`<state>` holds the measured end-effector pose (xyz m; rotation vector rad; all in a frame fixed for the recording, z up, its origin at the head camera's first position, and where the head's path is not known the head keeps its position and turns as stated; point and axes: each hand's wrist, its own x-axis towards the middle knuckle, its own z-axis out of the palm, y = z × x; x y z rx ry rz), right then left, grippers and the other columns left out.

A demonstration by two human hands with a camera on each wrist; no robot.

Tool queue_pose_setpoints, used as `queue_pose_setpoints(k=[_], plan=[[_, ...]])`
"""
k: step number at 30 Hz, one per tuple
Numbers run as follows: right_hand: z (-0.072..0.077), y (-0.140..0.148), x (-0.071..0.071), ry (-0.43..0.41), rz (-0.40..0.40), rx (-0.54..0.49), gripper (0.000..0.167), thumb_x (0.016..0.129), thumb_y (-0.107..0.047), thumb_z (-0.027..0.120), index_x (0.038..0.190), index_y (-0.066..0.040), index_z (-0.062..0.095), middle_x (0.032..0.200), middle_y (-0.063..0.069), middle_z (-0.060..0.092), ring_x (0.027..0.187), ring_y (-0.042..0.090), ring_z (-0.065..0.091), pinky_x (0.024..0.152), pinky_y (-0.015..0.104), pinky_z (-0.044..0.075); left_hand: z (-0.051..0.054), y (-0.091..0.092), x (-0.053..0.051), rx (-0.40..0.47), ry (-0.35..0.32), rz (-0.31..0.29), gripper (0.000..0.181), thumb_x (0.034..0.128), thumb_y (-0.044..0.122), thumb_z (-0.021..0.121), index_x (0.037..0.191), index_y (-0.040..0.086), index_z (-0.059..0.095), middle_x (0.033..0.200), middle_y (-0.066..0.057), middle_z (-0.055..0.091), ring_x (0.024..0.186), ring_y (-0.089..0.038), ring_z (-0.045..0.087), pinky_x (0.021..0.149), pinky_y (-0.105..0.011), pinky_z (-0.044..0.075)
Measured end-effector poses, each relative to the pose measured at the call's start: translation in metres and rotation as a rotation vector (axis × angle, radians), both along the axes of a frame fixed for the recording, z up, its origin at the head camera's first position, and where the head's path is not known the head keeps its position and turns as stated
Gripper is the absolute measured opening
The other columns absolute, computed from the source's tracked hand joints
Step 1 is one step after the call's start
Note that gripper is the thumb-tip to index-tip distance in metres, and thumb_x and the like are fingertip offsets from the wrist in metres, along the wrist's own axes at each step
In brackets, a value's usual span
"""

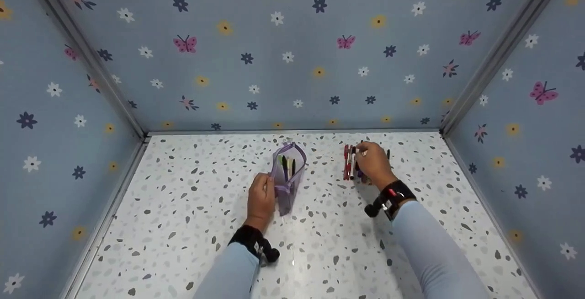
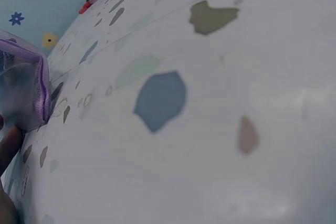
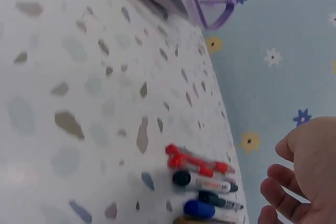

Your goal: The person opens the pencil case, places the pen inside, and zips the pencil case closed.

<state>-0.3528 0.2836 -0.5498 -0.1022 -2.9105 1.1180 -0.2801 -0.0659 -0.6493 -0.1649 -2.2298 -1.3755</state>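
Head: pens point(image 1: 284, 167) in pouch point(image 1: 285, 202); right wrist: blue cap point(image 3: 199, 209)

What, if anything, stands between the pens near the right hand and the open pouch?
Nothing visible: only speckled tabletop shows between the pens and the pouch. The left hand holds the pouch on the side away from the pens.

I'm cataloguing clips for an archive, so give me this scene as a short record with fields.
Container: purple mesh pouch, open at the top
Contents: several pens
Left hand: holds the pouch's side
Right hand: at the loose pens, none visibly gripped
Loose group: includes a black-capped marker
Surface: speckled white tabletop
Walls: blue, flowers and butterflies
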Motion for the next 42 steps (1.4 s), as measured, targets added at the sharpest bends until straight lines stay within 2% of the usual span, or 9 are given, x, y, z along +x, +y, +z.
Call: queue_pose_setpoints(k=[5,8,12,17,24,30,34,38,42], plan=[[-0.011,0.037,0.000,-0.024,-0.066,0.022,0.044,0.114,-0.017,0.058,0.155,-0.002,0.064,0.147,0.024,0.067,0.094,0.027,0.071,0.087,0.045,0.060,-0.001,0.000,0.002,0.004,0.004,-0.009,0.024,0.1152,0.009,0.054,0.091,0.006,0.057,0.095,-0.010,0.062,0.088,-0.025,0.059,0.084,-0.044,0.055],[-0.017,0.056,0.002,-0.058,-0.083,0.026,0.045,0.116,-0.018,0.056,0.157,0.000,0.062,0.142,0.027,0.071,0.072,0.022,0.067,0.070,0.041,0.058,-0.002,0.000,0.001,0.003,-0.004,-0.008,0.026,0.1159,0.009,0.053,0.090,0.006,0.056,0.094,-0.010,0.061,0.087,-0.024,0.058,0.084,-0.043,0.054],[-0.025,0.073,0.005,-0.088,-0.111,0.022,0.048,0.116,-0.021,0.056,0.158,0.002,0.060,0.116,0.023,0.082,0.055,0.017,0.062,0.054,0.035,0.050,0.000,0.001,0.000,0.008,-0.012,-0.006,0.024,0.1156,0.010,0.054,0.093,0.005,0.059,0.097,-0.011,0.064,0.091,-0.026,0.062,0.087,-0.045,0.056],[-0.027,0.079,0.013,-0.084,-0.118,0.011,0.047,0.113,-0.016,0.057,0.155,0.005,0.062,0.086,0.014,0.082,0.058,0.017,0.068,0.057,0.032,0.052,0.001,0.000,0.001,0.014,0.000,-0.013,0.023,0.1153,0.009,0.055,0.093,0.006,0.060,0.097,-0.010,0.064,0.090,-0.025,0.062,0.086,-0.043,0.056],[-0.040,0.083,0.005,-0.091,-0.124,0.048,0.044,0.108,-0.005,0.056,0.149,0.008,0.066,0.098,0.021,0.084,0.057,0.015,0.067,0.054,0.031,0.053,0.002,0.000,0.001,0.020,-0.001,-0.022,0.024,0.1159,0.009,0.054,0.093,0.006,0.059,0.096,-0.010,0.062,0.090,-0.024,0.060,0.085,-0.042,0.055],[-0.038,0.082,0.007,-0.079,-0.093,0.052,0.040,0.107,-0.003,0.059,0.144,0.008,0.070,0.101,0.021,0.085,0.055,0.013,0.069,0.054,0.028,0.053,0.001,-0.001,-0.001,0.018,0.009,-0.015,0.023,0.1149,0.008,0.055,0.093,0.005,0.060,0.096,-0.011,0.064,0.090,-0.025,0.061,0.086,-0.044,0.055],[-0.035,0.082,0.011,-0.065,-0.039,0.121,0.043,0.106,0.002,0.051,0.143,0.008,0.071,0.117,0.028,0.080,0.079,0.027,0.074,0.071,0.036,0.058,0.001,-0.001,0.000,0.013,0.001,-0.016,0.023,0.1152,0.009,0.055,0.093,0.005,0.059,0.096,-0.011,0.062,0.089,-0.025,0.059,0.085,-0.043,0.054],[-0.043,0.084,0.006,-0.024,0.017,0.280,0.045,0.105,0.003,0.046,0.141,0.012,0.070,0.135,0.039,0.065,0.112,0.046,0.067,0.100,0.055,0.059,0.001,0.000,0.001,0.013,-0.006,-0.020,0.023,0.1155,0.010,0.055,0.093,0.005,0.058,0.095,-0.011,0.061,0.088,-0.024,0.057,0.085,-0.042,0.052],[-0.045,0.085,0.006,0.037,0.086,0.339,0.039,0.105,0.002,0.050,0.135,0.016,0.071,0.124,0.040,0.067,0.116,0.053,0.067,0.105,0.065,0.057,0.000,-0.001,0.000,0.007,0.018,-0.015,0.023,0.1151,0.009,0.055,0.092,0.005,0.057,0.094,-0.010,0.061,0.087,-0.023,0.057,0.084,-0.042,0.052]])
